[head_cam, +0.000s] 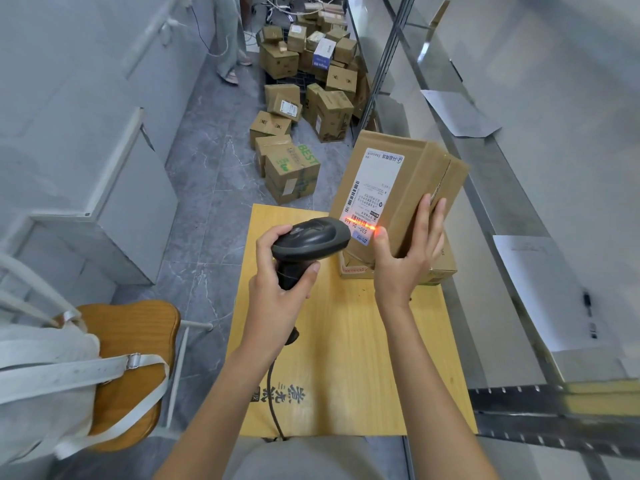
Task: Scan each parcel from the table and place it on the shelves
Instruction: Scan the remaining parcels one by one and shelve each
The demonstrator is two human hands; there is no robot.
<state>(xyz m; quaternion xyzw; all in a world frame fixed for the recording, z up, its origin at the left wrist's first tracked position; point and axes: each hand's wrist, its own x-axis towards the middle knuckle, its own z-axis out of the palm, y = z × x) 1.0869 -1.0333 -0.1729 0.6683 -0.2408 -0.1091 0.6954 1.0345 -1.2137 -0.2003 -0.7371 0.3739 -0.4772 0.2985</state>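
Left hand (277,289) grips scanner (310,240); right hand (407,251) holds parcel (398,195) (label "530-D5").

We see bright, even indoor light, soft shadows only. Red scanner beam glows on label (375,192) and spills onto thumb of right hand (408,251). Wide-angle bend curves wall (86,81) and shelves (519,188) at edges. Centre sharp; bottom-right corner smeared, far boxes (311,71) softer.

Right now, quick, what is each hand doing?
Left hand: grips the scanner by its handle.
Right hand: holds the parcel tilted up, thumb beside the red scan line.
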